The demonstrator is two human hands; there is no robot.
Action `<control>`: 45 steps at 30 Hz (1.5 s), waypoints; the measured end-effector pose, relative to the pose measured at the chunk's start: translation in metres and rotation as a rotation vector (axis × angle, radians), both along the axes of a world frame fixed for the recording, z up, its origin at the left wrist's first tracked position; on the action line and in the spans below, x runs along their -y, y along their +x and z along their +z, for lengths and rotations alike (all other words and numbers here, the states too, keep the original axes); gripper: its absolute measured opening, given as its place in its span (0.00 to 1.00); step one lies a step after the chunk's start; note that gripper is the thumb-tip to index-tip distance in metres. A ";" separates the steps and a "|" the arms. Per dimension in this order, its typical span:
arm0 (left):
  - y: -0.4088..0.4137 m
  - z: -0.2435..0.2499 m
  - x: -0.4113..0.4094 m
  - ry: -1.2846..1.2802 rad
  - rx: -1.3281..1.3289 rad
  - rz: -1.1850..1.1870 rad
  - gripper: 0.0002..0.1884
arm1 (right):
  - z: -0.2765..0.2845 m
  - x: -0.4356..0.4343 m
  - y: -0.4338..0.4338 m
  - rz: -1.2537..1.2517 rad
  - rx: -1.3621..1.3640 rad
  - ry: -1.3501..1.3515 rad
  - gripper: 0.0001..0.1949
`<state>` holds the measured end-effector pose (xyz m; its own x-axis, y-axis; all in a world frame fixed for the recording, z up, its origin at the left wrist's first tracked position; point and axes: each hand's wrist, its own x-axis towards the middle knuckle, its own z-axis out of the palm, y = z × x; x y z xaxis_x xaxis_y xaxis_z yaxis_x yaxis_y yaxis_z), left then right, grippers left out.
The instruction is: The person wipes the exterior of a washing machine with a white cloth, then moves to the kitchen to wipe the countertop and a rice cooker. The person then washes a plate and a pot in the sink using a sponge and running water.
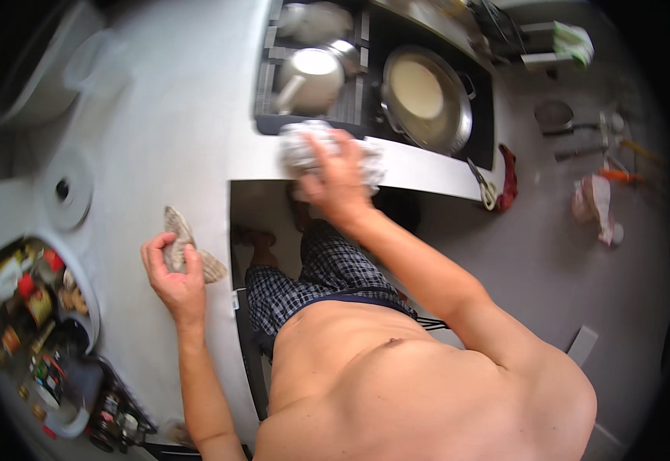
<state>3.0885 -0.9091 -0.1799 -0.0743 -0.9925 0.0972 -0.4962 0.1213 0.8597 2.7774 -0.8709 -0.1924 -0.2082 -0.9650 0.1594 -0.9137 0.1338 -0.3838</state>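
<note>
My right hand (338,178) grips a crumpled white and grey cloth (306,147) over the front edge of the counter, just before the stove. In my left hand (176,271) is a beige-brown folded cloth (211,268), held over the white counter (139,173) between thumb and fingers. Beyond my right hand, a metal pot or kettle (312,75), blurred, stands on the left part of the black stove. A wide steel pan (459,129) on the right part holds liquid with a pale round disc (418,85) in it.
Scissors (487,193) and a dark red item (508,178) lie at the counter's right end. A round lid (67,187) with a black knob is at left. Jars and packets fill a tray (96,311) at lower left. Utensils (583,152) hang at right.
</note>
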 end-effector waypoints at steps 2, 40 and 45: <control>-0.034 -0.003 0.021 -0.068 0.061 -0.046 0.14 | -0.010 0.005 0.013 0.109 0.052 -0.093 0.38; -0.652 -0.004 -0.191 -0.520 0.555 -1.462 0.18 | -0.003 -0.183 -0.251 -0.343 0.114 -0.089 0.25; -0.646 0.009 -0.187 -0.400 0.574 -1.471 0.14 | -0.006 -0.185 -0.258 -0.252 0.120 -0.103 0.22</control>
<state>2.4423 -0.7226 -0.1708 -0.9975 0.0441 -0.0558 0.0173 0.9110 0.4120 2.5189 -0.6861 -0.1987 -0.4625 -0.8606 0.2131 -0.8038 0.3056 -0.5104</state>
